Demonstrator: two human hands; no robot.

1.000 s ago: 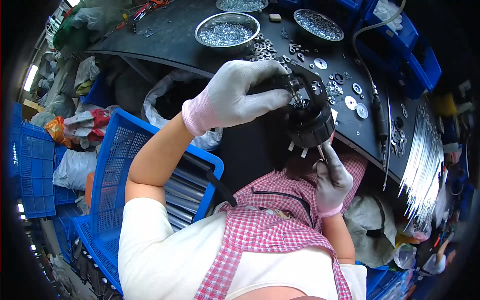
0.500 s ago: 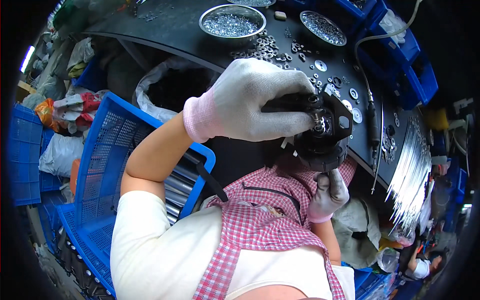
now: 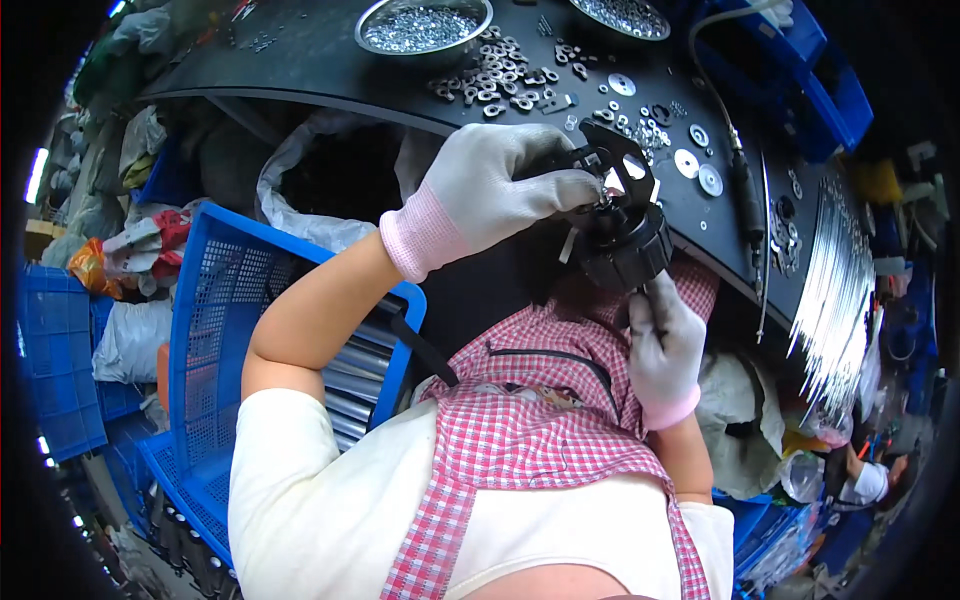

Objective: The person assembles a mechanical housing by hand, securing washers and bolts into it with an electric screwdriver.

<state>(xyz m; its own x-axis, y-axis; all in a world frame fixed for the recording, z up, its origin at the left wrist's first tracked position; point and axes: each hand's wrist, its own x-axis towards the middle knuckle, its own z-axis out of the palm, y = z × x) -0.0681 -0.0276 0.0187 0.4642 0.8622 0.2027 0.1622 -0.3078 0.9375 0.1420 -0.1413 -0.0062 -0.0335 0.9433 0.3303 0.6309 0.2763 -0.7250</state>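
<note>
Between my hands is a black round assembly with a ribbed lower body and a flat bracket with an opening standing up from it. My gloved left hand comes in from the left, with thumb and fingers closed on a dark part at the bracket's side. A small shiny metal bit shows by the thumb tip. From below, my gloved right hand grips the underside of the assembly. Some of its fingers are hidden beneath the body.
On the black table stand a steel bowl of small metal parts, scattered metal fittings and washers. A power screwdriver lies near thin metal rods. A blue crate with metal tubes stands at my left.
The assembly has tilted, so its bracket and the opening in it show more plainly. My left hand has shifted with it, still closed on its side. The table sits higher in view.
</note>
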